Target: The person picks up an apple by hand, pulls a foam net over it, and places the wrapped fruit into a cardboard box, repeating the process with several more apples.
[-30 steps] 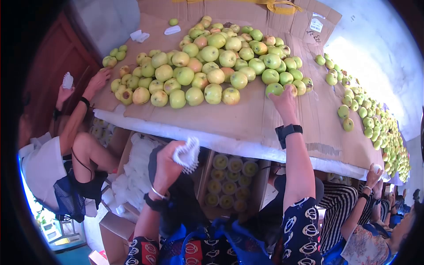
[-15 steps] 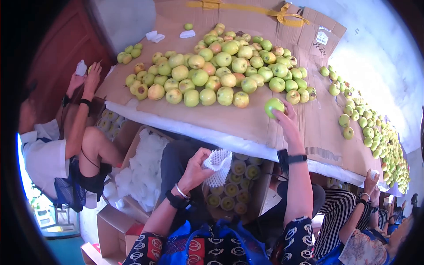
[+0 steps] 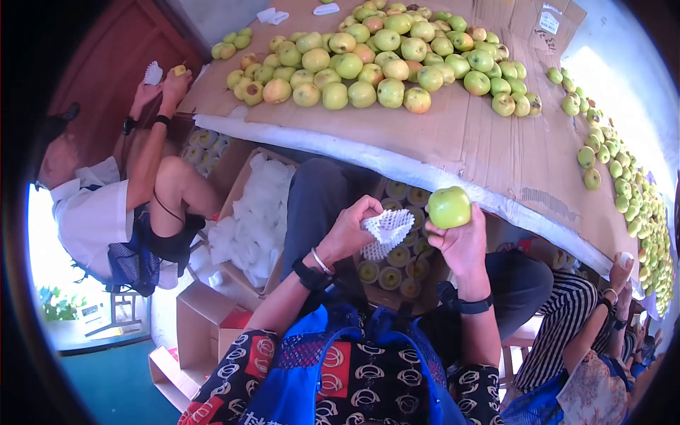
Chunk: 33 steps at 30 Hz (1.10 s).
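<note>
A green apple (image 3: 449, 207) is gripped in the fingers of my right hand (image 3: 460, 244), raised just in front of the table edge. My left hand (image 3: 346, 230) pinches a white foam net sleeve (image 3: 388, 230) by its side; the mouth of the sleeve gapes open toward the apple. Sleeve and apple are close but apart. Below both hands, a carton (image 3: 368, 292) on the floor holds rows of sleeved apples (image 3: 390, 277), partly hidden by my hands and legs.
A heap of apples (image 3: 347, 66) lies on the cardboard-covered table (image 3: 439, 145). Another long pile (image 3: 623, 184) stretches along the right. A box of white foam sleeves (image 3: 255, 209) stands left of my leg. Co-workers (image 3: 92, 219) sit on both sides, their hands holding sleeves.
My right hand has drawn the apple back from above the table toward my body, near the sleeve. My left hand still holds the sleeve. The view has tilted downward.
</note>
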Available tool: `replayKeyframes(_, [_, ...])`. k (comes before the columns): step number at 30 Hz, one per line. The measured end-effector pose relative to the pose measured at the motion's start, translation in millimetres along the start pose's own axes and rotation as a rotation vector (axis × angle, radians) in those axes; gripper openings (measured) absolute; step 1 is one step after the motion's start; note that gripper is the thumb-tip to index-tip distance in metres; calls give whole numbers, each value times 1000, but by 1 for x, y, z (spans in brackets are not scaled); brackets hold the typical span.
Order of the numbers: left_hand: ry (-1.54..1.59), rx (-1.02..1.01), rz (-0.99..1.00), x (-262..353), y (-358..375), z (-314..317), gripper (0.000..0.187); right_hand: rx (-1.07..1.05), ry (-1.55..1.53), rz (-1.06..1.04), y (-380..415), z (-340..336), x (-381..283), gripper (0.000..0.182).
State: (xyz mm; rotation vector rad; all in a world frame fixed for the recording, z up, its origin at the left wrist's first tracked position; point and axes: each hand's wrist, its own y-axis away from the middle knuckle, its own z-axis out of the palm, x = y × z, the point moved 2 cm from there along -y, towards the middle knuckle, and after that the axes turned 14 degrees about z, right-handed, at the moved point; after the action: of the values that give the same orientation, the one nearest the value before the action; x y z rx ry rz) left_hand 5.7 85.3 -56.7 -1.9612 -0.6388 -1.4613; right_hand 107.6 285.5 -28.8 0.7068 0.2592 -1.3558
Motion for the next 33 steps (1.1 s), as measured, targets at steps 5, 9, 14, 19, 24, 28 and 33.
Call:
replayKeyframes(5, [-46, -135, -100, -4, -1, 4, 36, 73, 259, -22, -10, -3, 13, 40])
replayKeyframes(9, [-30, -158, -82, -12, -2, 7, 38, 194, 863, -286, -17, -3, 11, 60])
replayKeyframes(14, [33, -176, -68, -13, 0, 5, 40, 75, 750, -70, -17, -2, 9, 59])
replayKeyframes(19, [368, -232, -191, -11, 0, -2, 49, -120, 499, 106, -18, -12, 28, 56])
replayKeyframes(24, [433, -238, -263, -9, 4, -5, 56, -217, 197, 196, -16, -14, 29, 62])
replayKeyframes(28, [491, -230, -304, -5, 5, -4, 58, -260, 198, 225, -17, -17, 32, 61])
replayKeyframes(33, [416, -323, -263, -10, 8, -3, 57, -210, 275, 281, -19, -11, 34, 55])
